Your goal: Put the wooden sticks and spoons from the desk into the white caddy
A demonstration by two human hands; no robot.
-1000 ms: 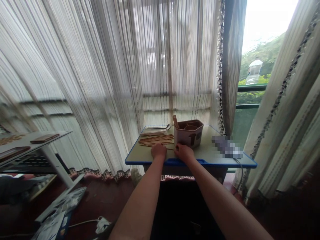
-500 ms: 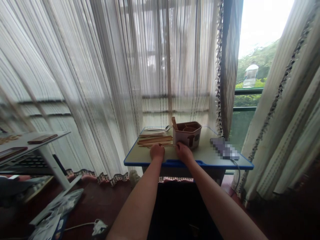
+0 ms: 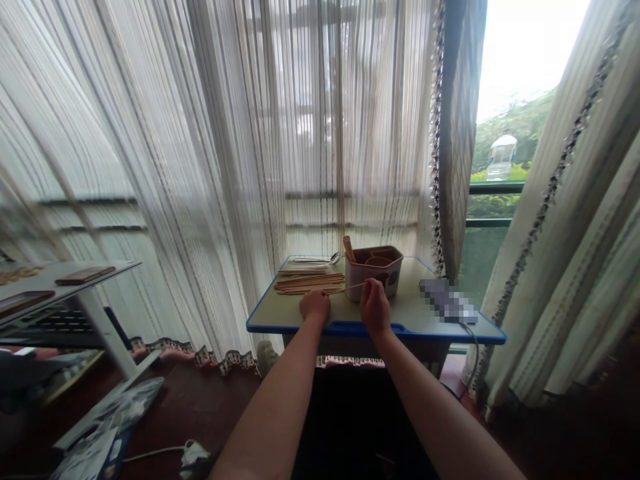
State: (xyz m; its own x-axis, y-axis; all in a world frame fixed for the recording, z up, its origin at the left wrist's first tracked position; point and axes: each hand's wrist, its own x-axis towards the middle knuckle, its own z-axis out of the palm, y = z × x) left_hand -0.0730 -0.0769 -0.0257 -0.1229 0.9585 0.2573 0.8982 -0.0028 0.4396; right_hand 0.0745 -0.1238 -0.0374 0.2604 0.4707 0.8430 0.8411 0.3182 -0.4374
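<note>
Head: stick (image 3: 350, 289) between both hands' fingers (image 3: 371, 288)

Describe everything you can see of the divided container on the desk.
The container looks like plastic, pale pinkish outside and brown inside, with inner dividers, one curved, and dark markings on its front. It stands upright and open-topped on the desk, just right of the wooden sticks. Something wooden-looking leans out at its left. The right hand partly hides its front; touching is unclear.

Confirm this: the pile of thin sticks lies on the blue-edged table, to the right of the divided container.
Wrong side: the head view shows the pile of thin sticks on the blue-edged table, to the left of the divided container.
</note>
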